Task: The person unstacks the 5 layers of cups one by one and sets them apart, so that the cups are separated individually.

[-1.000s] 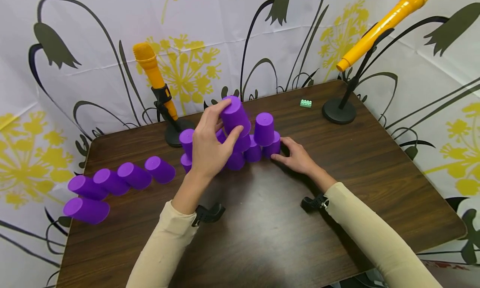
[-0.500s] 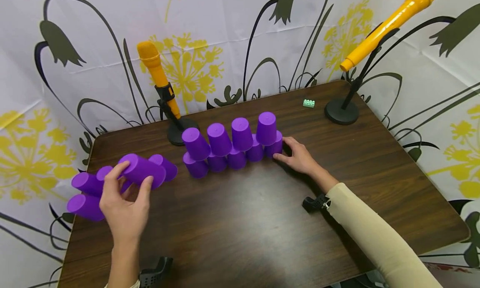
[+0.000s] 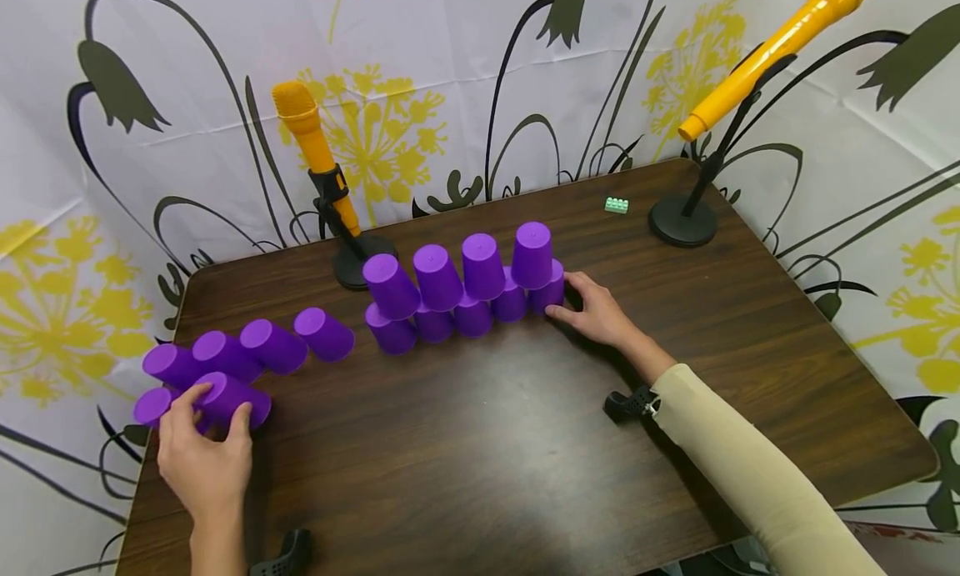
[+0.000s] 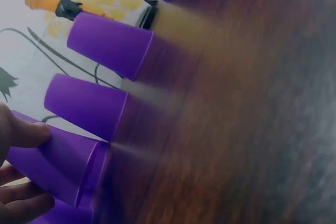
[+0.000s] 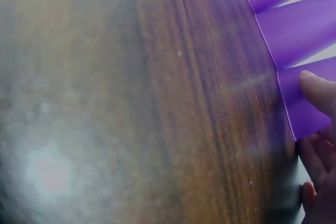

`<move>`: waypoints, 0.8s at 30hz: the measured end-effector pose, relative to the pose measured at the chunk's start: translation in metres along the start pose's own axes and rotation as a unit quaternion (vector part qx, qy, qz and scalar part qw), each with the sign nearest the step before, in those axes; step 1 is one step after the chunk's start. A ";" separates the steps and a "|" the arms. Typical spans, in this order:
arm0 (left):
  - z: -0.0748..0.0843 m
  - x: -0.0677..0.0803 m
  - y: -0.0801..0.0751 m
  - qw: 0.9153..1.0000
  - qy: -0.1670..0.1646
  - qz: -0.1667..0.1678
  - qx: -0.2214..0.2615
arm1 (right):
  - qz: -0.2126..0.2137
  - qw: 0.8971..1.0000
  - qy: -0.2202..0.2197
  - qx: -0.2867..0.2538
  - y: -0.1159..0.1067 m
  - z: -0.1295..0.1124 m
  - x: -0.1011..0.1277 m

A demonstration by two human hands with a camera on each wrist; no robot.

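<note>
My left hand [image 3: 206, 455] grips an upside-down purple cup [image 3: 238, 401] between thumb and fingers at the table's left. It overlaps another upturned cup [image 3: 152, 406] in the head view. In the left wrist view, the held cup [image 4: 58, 161] tilts slightly, its rim in front of another cup. My right hand [image 3: 596, 311] holds the rightmost bottom cup [image 3: 551, 291] of a two-level stack, thumb on its near side. This stack has a lower row of several upside-down purple cups and an upper row [image 3: 483, 267] resting on them.
A slanting row of several upturned purple cups [image 3: 273, 347] stands behind my left hand. Two yellow microphones [image 3: 300, 113] on black stands rise at the back of the brown table [image 3: 465, 459]. A small green toy brick [image 3: 617, 205] lies near the back edge.
My left hand has lifted a cup from atop the stack and carried it left, past the loose row, to the front left. The right hand stays at the end cup.
</note>
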State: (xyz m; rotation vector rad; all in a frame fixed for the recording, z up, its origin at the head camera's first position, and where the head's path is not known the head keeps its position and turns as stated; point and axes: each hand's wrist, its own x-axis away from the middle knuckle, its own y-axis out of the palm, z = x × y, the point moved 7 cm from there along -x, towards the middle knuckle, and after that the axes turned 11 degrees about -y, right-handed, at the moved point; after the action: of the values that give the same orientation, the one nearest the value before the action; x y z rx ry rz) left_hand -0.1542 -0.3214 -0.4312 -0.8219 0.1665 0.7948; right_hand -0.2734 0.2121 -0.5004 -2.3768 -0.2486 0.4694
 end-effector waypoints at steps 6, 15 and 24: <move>-0.009 -0.004 0.004 1.000 -0.009 0.002 -0.023 | -0.001 1.000 0.003 -0.004 0.000 -0.001 0.001; -0.011 -0.011 0.008 0.998 -0.026 0.007 -0.054 | 0.000 1.000 0.007 -0.006 0.000 0.000 0.001; -0.011 -0.014 0.007 0.997 -0.024 0.018 -0.068 | -0.001 1.000 0.006 -0.006 0.000 0.000 0.000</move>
State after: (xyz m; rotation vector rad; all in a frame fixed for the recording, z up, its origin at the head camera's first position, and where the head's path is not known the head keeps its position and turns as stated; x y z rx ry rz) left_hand -0.1676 -0.3341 -0.4366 -0.9288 0.0857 0.8665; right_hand -0.2732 0.2121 -0.5007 -2.3907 -0.2486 0.4532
